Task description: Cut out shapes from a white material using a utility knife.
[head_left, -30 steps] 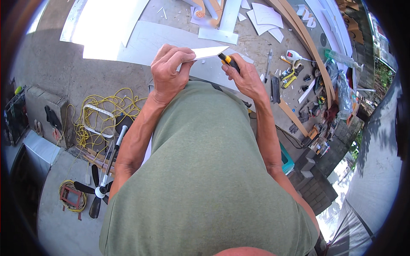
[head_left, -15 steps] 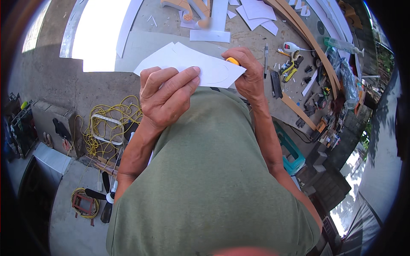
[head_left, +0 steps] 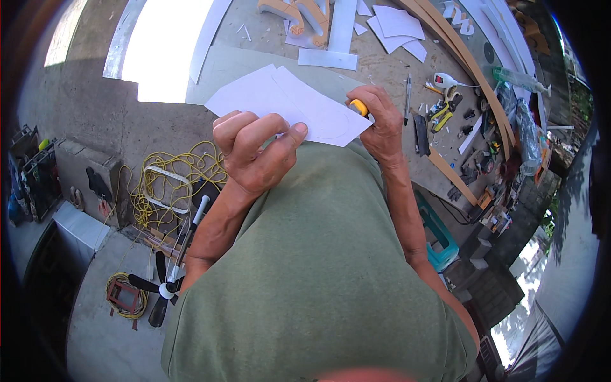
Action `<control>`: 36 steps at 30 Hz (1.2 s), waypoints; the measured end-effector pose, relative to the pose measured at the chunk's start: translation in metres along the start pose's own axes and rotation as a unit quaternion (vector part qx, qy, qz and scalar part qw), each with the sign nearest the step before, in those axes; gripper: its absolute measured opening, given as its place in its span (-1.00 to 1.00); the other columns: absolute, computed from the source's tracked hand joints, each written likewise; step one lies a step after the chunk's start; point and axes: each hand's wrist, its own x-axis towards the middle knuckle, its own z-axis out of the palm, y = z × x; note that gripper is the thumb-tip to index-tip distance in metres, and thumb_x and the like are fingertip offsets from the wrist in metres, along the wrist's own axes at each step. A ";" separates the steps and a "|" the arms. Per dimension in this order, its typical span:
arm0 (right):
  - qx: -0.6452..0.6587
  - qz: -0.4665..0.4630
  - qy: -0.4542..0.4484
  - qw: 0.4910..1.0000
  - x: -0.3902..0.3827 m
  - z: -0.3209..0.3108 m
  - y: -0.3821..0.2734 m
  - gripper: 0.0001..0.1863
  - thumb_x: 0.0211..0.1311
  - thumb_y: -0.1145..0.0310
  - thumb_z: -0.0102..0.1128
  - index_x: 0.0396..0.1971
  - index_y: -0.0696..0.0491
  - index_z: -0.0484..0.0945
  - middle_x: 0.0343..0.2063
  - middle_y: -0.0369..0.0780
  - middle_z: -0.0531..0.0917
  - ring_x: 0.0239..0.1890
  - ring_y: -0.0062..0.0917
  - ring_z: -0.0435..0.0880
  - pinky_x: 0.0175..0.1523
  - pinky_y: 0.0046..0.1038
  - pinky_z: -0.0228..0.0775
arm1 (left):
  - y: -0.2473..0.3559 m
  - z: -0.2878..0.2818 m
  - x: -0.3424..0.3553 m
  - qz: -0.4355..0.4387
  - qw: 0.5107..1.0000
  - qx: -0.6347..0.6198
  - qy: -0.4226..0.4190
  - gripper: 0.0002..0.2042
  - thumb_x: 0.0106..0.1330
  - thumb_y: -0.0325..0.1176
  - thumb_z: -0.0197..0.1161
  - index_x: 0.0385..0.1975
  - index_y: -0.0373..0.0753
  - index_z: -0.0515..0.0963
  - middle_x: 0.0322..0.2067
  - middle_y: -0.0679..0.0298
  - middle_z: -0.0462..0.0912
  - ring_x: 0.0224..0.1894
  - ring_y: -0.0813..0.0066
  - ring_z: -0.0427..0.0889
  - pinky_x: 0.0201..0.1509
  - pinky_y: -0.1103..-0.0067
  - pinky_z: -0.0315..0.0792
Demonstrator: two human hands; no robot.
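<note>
A white sheet [head_left: 280, 102] with angled edges and a faint curved line drawn on it is held up in front of my waist. My left hand [head_left: 261, 149] pinches its lower edge, thumb on the near face and fingers curled. At the sheet's right corner, my right hand [head_left: 379, 124] is closed round a tool with a yellow end [head_left: 359, 107]. Most of that tool is hidden by the sheet and my fingers, so its kind does not show.
Beyond lies a grey worktable [head_left: 375, 63] with white offcuts [head_left: 398, 22], tan and white shaped pieces [head_left: 312, 22], a pen [head_left: 408, 99], yellow-handled pliers [head_left: 445, 111] and a long curved brown strip [head_left: 468, 54]. A teal stool [head_left: 439, 239] stands right; tangled yellow cord [head_left: 153, 191] lies left.
The whole view has shifted, so most things sit farther right and slightly lower. My left fingers are more curled and the sheet is tilted a little more. Both hands keep their hold.
</note>
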 end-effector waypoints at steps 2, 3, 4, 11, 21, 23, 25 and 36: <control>0.009 0.011 0.002 1.000 -0.003 -0.001 0.002 -0.62 0.05 0.75 0.27 -0.12 0.07 0.61 -0.22 -0.24 0.66 -0.19 -0.40 0.68 -0.19 -0.44 0.55 | -0.002 -0.001 0.002 -0.004 1.000 0.009 0.004 -0.78 -0.08 -0.47 0.55 -0.46 -0.03 0.67 -0.21 0.49 0.56 -0.13 0.43 0.39 -0.15 0.48 0.29; 0.012 0.026 0.005 1.000 -0.005 -0.002 0.002 -0.67 0.12 0.73 0.28 -0.12 0.08 0.59 -0.24 -0.26 0.66 -0.22 -0.43 0.67 -0.21 -0.45 0.53 | -0.002 -0.003 0.002 -0.008 1.000 0.013 0.009 -0.78 -0.08 -0.47 0.55 -0.45 -0.03 0.68 -0.21 0.48 0.56 -0.12 0.43 0.39 -0.14 0.48 0.29; 0.016 0.024 0.005 1.000 -0.010 0.000 0.006 -0.67 0.12 0.73 0.28 -0.12 0.08 0.59 -0.24 -0.26 0.66 -0.22 -0.43 0.67 -0.21 -0.45 0.53 | -0.002 -0.003 0.002 -0.007 1.000 0.017 0.008 -0.78 -0.08 -0.47 0.55 -0.45 -0.03 0.68 -0.21 0.48 0.56 -0.12 0.43 0.39 -0.14 0.48 0.29; 0.453 0.320 -0.012 0.832 0.015 -0.017 -0.025 -0.68 0.40 0.18 0.32 -0.11 0.15 0.59 -0.40 -0.24 0.63 -0.48 -0.72 0.56 -0.38 -0.61 0.41 | -0.004 0.005 0.001 -0.031 0.997 -0.063 -0.023 -0.78 -0.11 -0.52 0.49 -0.45 -0.07 0.69 -0.25 0.45 0.63 -0.13 0.41 0.47 -0.13 0.48 0.32; 0.418 0.316 -0.114 0.844 0.029 -0.002 -0.014 -0.42 0.46 -0.13 0.12 -0.05 0.18 0.59 -0.25 -0.17 0.70 -0.67 -0.69 0.57 -0.61 -0.65 0.38 | -0.036 0.034 -0.016 -0.518 0.785 -0.309 -0.144 -0.79 0.15 -0.47 0.53 -0.21 -0.28 0.75 -0.35 0.24 0.81 -0.38 0.59 0.72 -0.30 0.59 0.60; 0.372 0.335 -0.109 0.859 0.032 0.002 -0.019 -0.47 0.39 -0.04 0.28 -0.06 0.21 0.59 -0.27 -0.17 0.71 -0.67 -0.69 0.57 -0.61 -0.65 0.38 | -0.043 0.040 -0.023 -0.557 0.739 -0.353 -0.136 -0.75 0.14 -0.44 0.55 -0.19 -0.35 0.73 -0.36 0.16 0.80 -0.36 0.53 0.74 -0.23 0.58 0.63; 0.310 0.328 -0.128 0.883 0.034 0.007 -0.015 -0.52 0.25 0.13 0.47 -0.06 0.22 0.59 -0.29 -0.18 0.71 -0.67 -0.69 0.56 -0.61 -0.64 0.37 | -0.042 0.043 -0.026 -0.558 0.734 -0.359 -0.140 -0.72 0.14 -0.43 0.55 -0.18 -0.38 0.72 -0.36 0.13 0.79 -0.35 0.52 0.74 -0.21 0.57 0.64; 0.359 0.396 -0.059 0.843 0.030 0.025 0.000 -0.61 0.11 0.50 0.49 -0.10 0.32 0.58 -0.47 -0.20 0.69 -0.66 -0.66 0.58 -0.60 -0.63 0.40 | -0.044 0.046 -0.034 -0.587 0.624 -0.489 -0.163 -0.67 0.19 -0.48 0.50 -0.07 -0.44 0.66 -0.29 0.11 0.78 -0.25 0.51 0.73 -0.05 0.56 0.57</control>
